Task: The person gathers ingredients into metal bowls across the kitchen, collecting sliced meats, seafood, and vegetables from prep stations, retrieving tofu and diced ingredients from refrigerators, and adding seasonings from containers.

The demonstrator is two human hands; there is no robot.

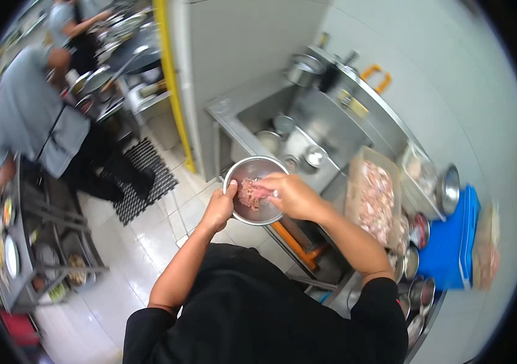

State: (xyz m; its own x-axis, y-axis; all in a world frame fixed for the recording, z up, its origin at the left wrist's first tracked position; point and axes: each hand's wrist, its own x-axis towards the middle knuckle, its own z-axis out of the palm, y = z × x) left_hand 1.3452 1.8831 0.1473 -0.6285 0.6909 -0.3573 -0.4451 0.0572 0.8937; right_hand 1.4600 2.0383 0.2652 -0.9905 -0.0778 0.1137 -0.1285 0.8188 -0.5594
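Working minced meat (pixel 249 195) inside a metal bowl (pixel 264 167) near the sink (pixel 237 130), the right hand (pixel 295 195) dips bent fingers; whether they grip meat or a small utensil cannot be told. The left hand (pixel 218 210) clasps the rim. Further mixing would call for a steady bowl.

head-worn view, looking down

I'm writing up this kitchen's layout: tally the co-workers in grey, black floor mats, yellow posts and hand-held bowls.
Co-workers in grey: 2
Black floor mat: 1
Yellow post: 1
Hand-held bowl: 1
Total: 5
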